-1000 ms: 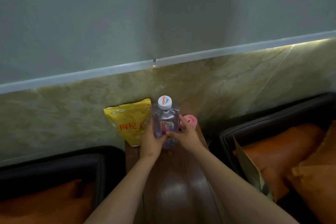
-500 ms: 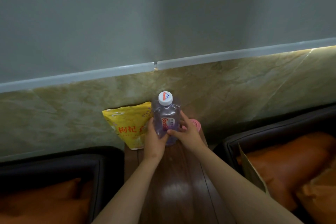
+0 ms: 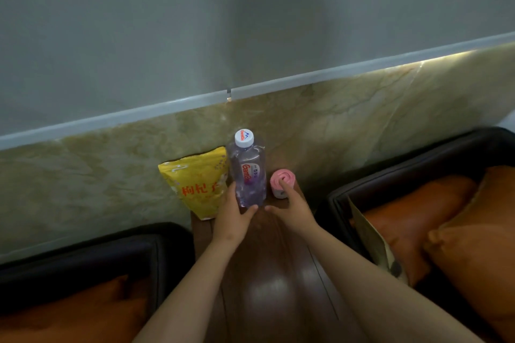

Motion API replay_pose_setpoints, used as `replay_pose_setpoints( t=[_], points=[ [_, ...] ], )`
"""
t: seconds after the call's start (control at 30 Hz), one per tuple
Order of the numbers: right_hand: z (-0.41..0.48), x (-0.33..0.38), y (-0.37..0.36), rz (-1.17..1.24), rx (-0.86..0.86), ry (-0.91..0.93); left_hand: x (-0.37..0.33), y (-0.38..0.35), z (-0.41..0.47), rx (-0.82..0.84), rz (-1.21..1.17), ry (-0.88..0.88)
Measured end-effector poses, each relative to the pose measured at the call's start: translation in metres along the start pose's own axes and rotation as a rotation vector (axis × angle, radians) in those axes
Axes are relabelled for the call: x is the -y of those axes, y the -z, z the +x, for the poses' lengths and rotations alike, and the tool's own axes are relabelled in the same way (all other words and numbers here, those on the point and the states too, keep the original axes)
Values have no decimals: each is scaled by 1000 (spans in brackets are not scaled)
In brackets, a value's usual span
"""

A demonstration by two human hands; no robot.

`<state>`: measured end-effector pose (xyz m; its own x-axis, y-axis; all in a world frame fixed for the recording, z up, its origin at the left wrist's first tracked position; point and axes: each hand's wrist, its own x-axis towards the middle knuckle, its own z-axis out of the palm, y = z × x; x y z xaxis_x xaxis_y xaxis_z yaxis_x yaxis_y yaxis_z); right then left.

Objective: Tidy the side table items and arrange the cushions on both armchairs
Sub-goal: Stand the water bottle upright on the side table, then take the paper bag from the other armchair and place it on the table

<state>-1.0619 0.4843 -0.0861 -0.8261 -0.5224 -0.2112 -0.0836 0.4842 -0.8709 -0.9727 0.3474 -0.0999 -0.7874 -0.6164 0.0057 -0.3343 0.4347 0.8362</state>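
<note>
Left hand [image 3: 232, 217] wraps round the bottom of the water bottle [image 3: 248, 172]. Right hand [image 3: 295, 207] is loose, with one straight finger on the pink pot [image 3: 276, 175]. The left armchair [image 3: 83, 253] and the right armchair [image 3: 404, 172] are dark and hold orange cushions [image 3: 473, 253]. Between them is the brown bench [image 3: 267, 287]. At its far end, by the wall [image 3: 362, 120], the yellow bag [image 3: 198, 189], bottle and pot stand in a row.

Behind the glossy wooden side table [image 3: 267, 301], a yellowish marble panel [image 3: 362, 120] rises to a pale trim strip [image 3: 334, 72] under a grey wall [image 3: 139, 22], warmly lit toward the table's right, with the dark left armchair [image 3: 83, 256] and right armchair [image 3: 404, 167] flanking it.
</note>
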Motion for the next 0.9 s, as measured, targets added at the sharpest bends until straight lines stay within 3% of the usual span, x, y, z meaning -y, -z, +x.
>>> replay_pose_setpoints(
  t=[0.13,0.23,0.47,0.9],
  points=[
    [-28,-12,1,-564,-47,138,-6,19,-23,114,229,-101],
    [-52,-17,3,-741,-25,135,-11,30,-36,159,336,-152],
    [-106,-21,32,-860,-85,108,-33,15,-71,262,508,-255],
    [-211,-61,175,-802,-277,-10,-157,-81,-125,424,403,-365]
  ],
)
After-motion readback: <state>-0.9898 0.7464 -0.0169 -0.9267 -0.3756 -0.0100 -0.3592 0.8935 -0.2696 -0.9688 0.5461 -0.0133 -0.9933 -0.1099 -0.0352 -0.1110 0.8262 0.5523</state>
